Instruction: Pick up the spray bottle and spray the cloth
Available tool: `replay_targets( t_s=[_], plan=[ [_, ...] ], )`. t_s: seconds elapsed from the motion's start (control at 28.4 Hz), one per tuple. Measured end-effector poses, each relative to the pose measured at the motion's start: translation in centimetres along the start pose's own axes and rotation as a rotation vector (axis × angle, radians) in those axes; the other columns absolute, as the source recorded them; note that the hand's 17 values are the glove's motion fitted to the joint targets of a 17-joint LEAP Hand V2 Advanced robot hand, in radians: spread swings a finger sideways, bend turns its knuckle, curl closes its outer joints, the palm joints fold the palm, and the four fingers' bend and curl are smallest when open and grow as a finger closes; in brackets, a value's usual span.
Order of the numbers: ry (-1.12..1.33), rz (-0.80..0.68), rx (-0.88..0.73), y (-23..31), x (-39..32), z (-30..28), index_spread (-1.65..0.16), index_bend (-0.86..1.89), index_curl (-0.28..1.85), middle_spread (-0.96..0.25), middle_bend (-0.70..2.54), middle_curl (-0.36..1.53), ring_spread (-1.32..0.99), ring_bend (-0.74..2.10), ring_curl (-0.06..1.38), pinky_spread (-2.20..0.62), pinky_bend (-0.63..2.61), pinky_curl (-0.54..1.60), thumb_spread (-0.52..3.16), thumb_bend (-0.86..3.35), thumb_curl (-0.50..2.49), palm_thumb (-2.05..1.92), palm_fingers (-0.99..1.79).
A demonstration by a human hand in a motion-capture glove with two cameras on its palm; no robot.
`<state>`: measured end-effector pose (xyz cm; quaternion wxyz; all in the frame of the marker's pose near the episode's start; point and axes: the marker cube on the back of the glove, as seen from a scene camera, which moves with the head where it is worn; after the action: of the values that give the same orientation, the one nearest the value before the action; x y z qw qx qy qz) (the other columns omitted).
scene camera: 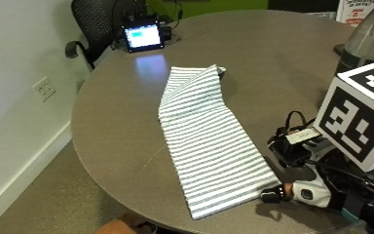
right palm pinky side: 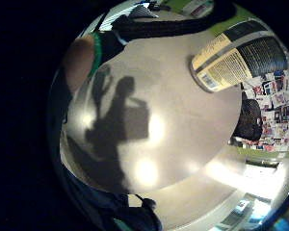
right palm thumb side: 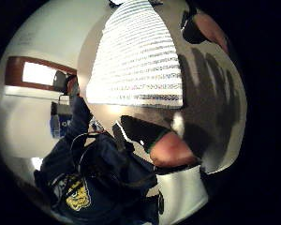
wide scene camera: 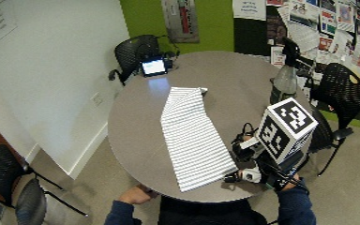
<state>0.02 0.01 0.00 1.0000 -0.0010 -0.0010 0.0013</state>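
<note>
Nearest the outside camera sits your black-gloved right hand (scene camera: 304, 192), low over the round grey-brown table (scene camera: 109, 122) at its near edge, just beside the near corner of the long grey-and-white striped cloth (scene camera: 206, 146); fingers appear spread and relaxed, judging by the splayed finger shadow in the thumb-side palm view; nothing is held; your bare left hand (wide scene camera: 136, 194) rests at the table edge, idle.

Clear, dark-topped plastic spray bottle (wide scene camera: 285, 75) stands upright at the table's far right side, well apart from the hand and from the cloth; not yet picked up.

Risks, as judgement: the reach to the bottle is long and passes over open table; a tall narrow bottle may tip if you strike it high or from the side; take it round the body or neck, trigger under a finger. The nozzle direction cannot be read from here; if it faces away from the cloth, the spray lands on the table or toward the small lit tablet (scene camera: 141, 36) beyond the cloth's far, folded-over end. A sleeve dragging on the return could ruck the cloth.

Writing: the label on the bottle (right palm pinky side: 241, 55) carries dense black print and a barcode in the little-finger-side view; not legible; no brand readable.
</note>
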Motion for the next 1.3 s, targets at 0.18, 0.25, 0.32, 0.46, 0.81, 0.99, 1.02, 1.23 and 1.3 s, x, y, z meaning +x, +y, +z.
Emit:
replay_targets(
  t_s=[0.18,0.25,0.32,0.46,0.81,0.99,1.02,1.23,1.3],
  plan=[
    [-0.005,-0.003,-0.003,0.0,0.0,0.0,-0.26,0.31,0.19,-0.06,0.28,0.14,-0.08,0.34,0.16,0.17,0.24,0.13,0.63,0.15,0.1,0.31,0.73],
    [-0.006,-0.005,-0.003,0.0,0.1,-0.1,-0.29,0.3,0.22,-0.07,0.28,0.16,-0.09,0.34,0.18,0.18,0.23,0.15,0.71,0.14,0.11,0.32,0.72],
    [-0.007,-0.006,-0.003,0.0,0.1,0.0,-0.3,0.29,0.24,-0.07,0.27,0.18,-0.09,0.33,0.19,0.2,0.22,0.17,0.78,0.13,0.13,0.33,0.72],
    [-0.013,-0.003,-0.004,0.0,0.1,0.0,-0.32,0.27,0.26,-0.08,0.26,0.2,-0.1,0.32,0.21,0.22,0.2,0.19,0.87,0.1,0.15,0.34,0.72],
    [-0.006,-0.013,-0.024,-0.1,-0.2,0.5,-0.34,0.22,0.31,-0.08,0.22,0.25,-0.12,0.3,0.24,0.24,0.17,0.21,0.99,0.04,0.2,0.38,0.74],
    [-0.013,-0.006,-0.027,0.3,0.1,0.4,-0.35,0.21,0.32,-0.08,0.21,0.27,-0.12,0.29,0.25,0.24,0.16,0.22,1.03,0.04,0.22,0.42,0.74],
    [-0.014,-0.002,-0.025,0.5,0.3,0.3,-0.35,0.19,0.32,-0.08,0.21,0.28,-0.13,0.29,0.25,0.24,0.17,0.22,1.04,0.04,0.23,0.44,0.74],
    [-0.054,0.012,-0.01,2.8,1.7,0.4,-0.37,0.12,0.3,-0.09,0.22,0.3,-0.13,0.31,0.27,0.24,0.19,0.24,1.09,0.04,0.26,0.51,0.71],
    [-0.079,0.02,0.021,3.5,2.8,-0.1,-0.38,0.11,0.29,-0.09,0.22,0.31,-0.13,0.32,0.28,0.24,0.19,0.25,1.09,0.04,0.27,0.52,0.71]
  ],
)
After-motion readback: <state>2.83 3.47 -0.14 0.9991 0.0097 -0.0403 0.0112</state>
